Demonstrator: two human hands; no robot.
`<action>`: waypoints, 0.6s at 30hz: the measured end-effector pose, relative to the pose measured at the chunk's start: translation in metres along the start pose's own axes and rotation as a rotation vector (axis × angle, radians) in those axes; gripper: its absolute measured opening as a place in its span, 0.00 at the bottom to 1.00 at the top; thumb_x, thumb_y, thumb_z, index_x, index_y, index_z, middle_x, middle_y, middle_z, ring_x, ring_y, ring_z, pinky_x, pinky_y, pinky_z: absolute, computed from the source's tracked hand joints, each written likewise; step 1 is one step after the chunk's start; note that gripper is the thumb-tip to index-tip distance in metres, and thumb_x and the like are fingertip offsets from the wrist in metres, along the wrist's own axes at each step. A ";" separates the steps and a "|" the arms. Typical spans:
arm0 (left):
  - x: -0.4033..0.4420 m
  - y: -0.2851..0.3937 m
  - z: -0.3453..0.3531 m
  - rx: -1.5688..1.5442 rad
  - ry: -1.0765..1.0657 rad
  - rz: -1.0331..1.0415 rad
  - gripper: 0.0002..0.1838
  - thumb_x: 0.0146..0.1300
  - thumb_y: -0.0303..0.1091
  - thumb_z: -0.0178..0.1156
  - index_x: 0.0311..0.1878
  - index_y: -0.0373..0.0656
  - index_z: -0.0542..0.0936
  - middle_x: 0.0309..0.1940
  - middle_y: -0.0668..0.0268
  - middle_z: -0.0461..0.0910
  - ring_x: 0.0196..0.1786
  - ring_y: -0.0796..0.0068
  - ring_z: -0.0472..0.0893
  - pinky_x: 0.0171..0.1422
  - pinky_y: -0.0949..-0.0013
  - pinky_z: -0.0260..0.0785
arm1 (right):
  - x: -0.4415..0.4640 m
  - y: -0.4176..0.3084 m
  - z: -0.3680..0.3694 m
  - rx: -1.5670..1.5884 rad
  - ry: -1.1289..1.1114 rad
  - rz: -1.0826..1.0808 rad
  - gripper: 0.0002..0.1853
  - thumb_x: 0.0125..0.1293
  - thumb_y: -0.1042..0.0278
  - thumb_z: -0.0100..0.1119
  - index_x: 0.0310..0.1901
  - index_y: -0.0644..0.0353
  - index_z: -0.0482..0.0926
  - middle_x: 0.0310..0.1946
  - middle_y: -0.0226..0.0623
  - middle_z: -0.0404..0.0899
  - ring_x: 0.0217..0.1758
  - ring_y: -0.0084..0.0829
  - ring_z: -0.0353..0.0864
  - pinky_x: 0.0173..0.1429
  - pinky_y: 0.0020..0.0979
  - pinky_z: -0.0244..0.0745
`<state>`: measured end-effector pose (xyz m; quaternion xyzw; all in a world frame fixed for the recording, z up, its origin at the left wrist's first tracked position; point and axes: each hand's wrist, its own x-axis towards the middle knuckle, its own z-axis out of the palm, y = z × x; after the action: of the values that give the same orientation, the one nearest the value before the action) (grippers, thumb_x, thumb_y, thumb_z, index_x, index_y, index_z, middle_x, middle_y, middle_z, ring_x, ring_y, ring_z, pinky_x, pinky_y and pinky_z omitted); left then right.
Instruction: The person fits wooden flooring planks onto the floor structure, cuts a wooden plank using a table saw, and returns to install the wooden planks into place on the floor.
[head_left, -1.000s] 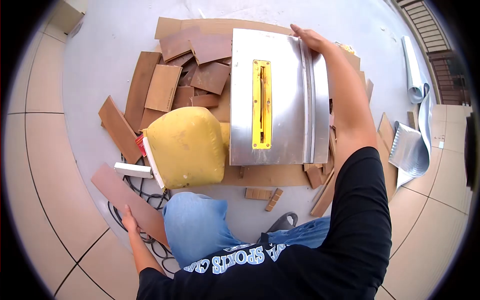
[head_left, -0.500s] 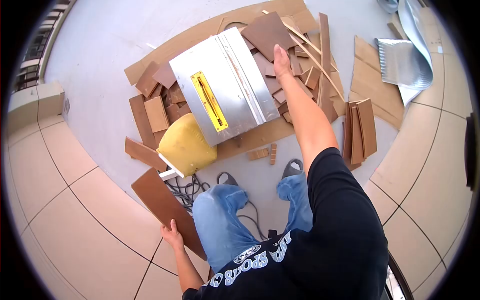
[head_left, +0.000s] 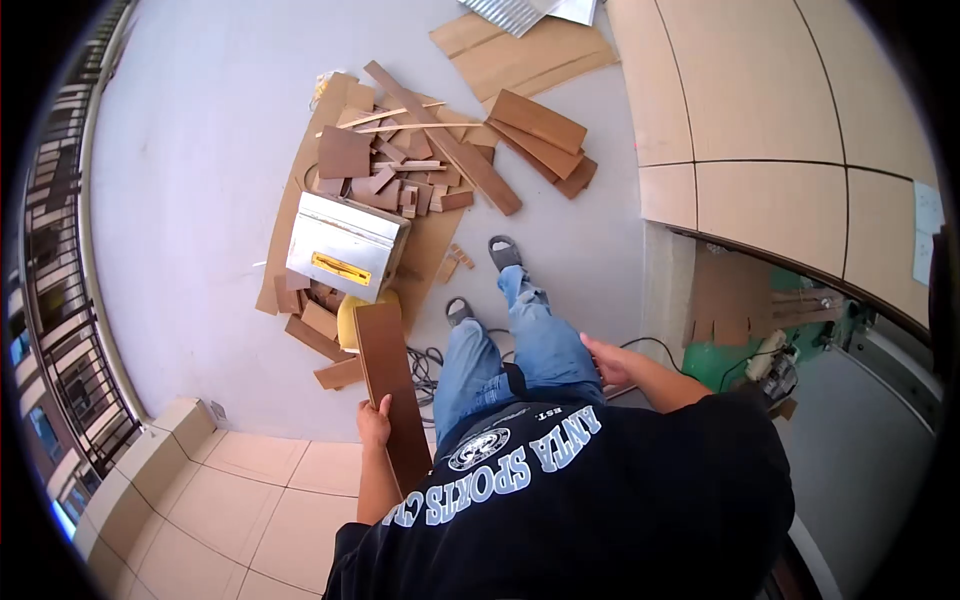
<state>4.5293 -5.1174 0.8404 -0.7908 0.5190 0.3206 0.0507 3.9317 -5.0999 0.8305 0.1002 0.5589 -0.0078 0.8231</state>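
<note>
My left hand (head_left: 374, 421) grips the edge of a long brown wood plank (head_left: 385, 370), held upright along my left side. My right hand (head_left: 604, 360) is beside my right thigh, holding nothing that I can see; its fingers are apart and partly hidden. Ahead to the left stands a table saw (head_left: 345, 232) with a metal top and a yellow slotted insert (head_left: 341, 268). Its yellow bag (head_left: 348, 322) is partly behind the plank.
Brown plank offcuts (head_left: 345, 152) lie on cardboard (head_left: 283, 240) around the saw. Several longer planks (head_left: 540, 125) are stacked to the right. A black cable (head_left: 428, 365) coils near my feet. A tiled wall (head_left: 740, 190) and doorway are at right, a railing (head_left: 85, 360) at left.
My right hand has left the offcut pile beyond the saw and come back to my thigh. My body and view have turned right, with the plank still in my left hand.
</note>
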 end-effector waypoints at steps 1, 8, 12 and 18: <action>0.017 0.009 -0.004 0.065 -0.058 0.040 0.30 0.71 0.57 0.66 0.45 0.31 0.87 0.48 0.42 0.85 0.55 0.39 0.82 0.65 0.48 0.73 | 0.002 0.015 0.001 -0.200 -0.006 -0.064 0.51 0.73 0.21 0.47 0.81 0.60 0.59 0.78 0.55 0.63 0.78 0.47 0.68 0.78 0.53 0.64; 0.087 0.151 0.004 0.444 -0.280 0.456 0.43 0.69 0.71 0.60 0.44 0.26 0.84 0.44 0.34 0.85 0.54 0.34 0.84 0.61 0.45 0.76 | -0.135 0.133 0.014 0.296 0.497 -1.194 0.25 0.79 0.60 0.63 0.68 0.68 0.76 0.56 0.41 0.86 0.61 0.29 0.83 0.64 0.31 0.79; 0.076 0.251 0.010 0.561 -0.352 0.628 0.43 0.68 0.70 0.62 0.47 0.26 0.85 0.45 0.35 0.86 0.55 0.33 0.84 0.63 0.45 0.75 | -0.341 0.231 0.031 0.444 0.973 -1.692 0.23 0.78 0.68 0.63 0.70 0.64 0.73 0.62 0.40 0.82 0.65 0.29 0.81 0.72 0.33 0.74; -0.013 0.416 0.088 0.896 -0.514 0.842 0.43 0.64 0.68 0.67 0.50 0.26 0.85 0.48 0.35 0.86 0.57 0.37 0.85 0.63 0.47 0.76 | -0.506 0.399 -0.025 0.141 1.747 -2.310 0.34 0.76 0.59 0.64 0.76 0.69 0.65 0.71 0.61 0.73 0.75 0.52 0.74 0.79 0.57 0.66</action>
<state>4.1308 -5.2609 0.8836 -0.3214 0.8379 0.2445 0.3672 3.7691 -4.7553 1.3502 -0.3855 0.6386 -0.6189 -0.2461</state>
